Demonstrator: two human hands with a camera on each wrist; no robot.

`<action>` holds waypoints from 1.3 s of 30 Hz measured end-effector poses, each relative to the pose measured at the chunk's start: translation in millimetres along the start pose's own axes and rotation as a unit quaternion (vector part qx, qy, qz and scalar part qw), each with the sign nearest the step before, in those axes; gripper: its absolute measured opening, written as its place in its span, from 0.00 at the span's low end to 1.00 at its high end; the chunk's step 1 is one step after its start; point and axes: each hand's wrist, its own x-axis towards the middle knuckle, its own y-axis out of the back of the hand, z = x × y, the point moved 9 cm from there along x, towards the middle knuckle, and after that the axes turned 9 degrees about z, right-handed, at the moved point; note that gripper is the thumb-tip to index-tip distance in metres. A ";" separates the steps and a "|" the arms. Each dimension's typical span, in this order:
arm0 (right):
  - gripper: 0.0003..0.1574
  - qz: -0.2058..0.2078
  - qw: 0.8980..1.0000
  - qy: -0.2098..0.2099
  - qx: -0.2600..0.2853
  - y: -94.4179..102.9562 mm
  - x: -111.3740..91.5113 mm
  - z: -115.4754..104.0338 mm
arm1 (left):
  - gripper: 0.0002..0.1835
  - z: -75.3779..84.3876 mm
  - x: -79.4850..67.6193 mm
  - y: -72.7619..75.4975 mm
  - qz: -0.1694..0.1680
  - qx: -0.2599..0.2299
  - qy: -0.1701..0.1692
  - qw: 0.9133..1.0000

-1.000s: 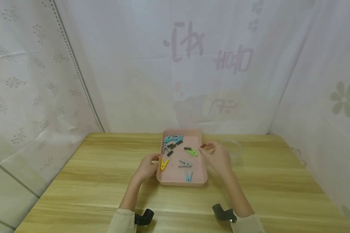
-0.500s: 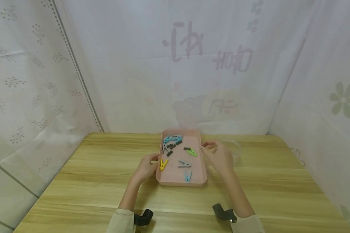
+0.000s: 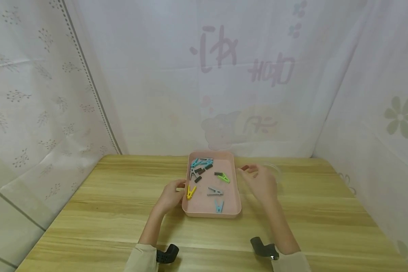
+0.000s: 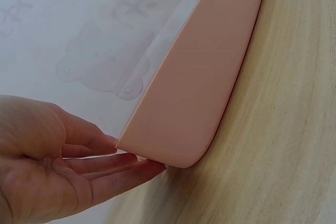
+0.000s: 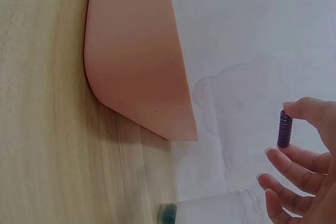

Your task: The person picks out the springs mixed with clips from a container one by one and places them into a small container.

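My right hand [image 3: 260,181] is just right of the pink tray, with a small dark coil spring [image 5: 284,129] pinched between thumb and fingertip in the right wrist view. At the tray's left side, my left hand [image 4: 58,166] touches the outer wall near the rim with its fingertips. The pink tray [image 3: 212,215] holds a yellow clip [image 3: 190,192], a green clip [image 3: 223,177], a grey clip [image 3: 215,191] and several blue and grey ones. Dark springs [image 3: 198,179] lie among them, mostly at the upper left.
A clear plastic cup [image 5: 215,211] stands behind my right hand, with a dark coil showing at its bottom. The wooden table [image 3: 122,211] ends at a white printed curtain [image 3: 156,94]. Black wrist mounts [image 3: 168,253] sit at both sleeves.
My right hand has moved right, away from the tray's rim toward the clear cup, carrying the spring. The left hand and the tray look nearly the same.
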 end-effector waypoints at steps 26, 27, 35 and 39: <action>0.35 0.014 1.000 -0.010 0.002 20.7 3.8 12.9 | 0.25 0.1 0.1 -1.3 0.003 -0.005 0.000 1.000; 0.35 0.014 1.000 -0.009 0.003 21.3 3.9 13.4 | 0.25 0.2 0.2 -1.2 0.003 -0.005 -0.001 1.000; 0.36 0.015 0.999 -0.028 -0.001 25.8 6.9 20.5 | 0.26 0.6 0.2 0.1 0.009 -0.011 -0.001 1.000; 0.36 0.013 0.999 -0.032 -0.006 28.3 7.2 21.4 | 0.26 1.0 0.3 0.4 0.009 -0.010 -0.005 1.000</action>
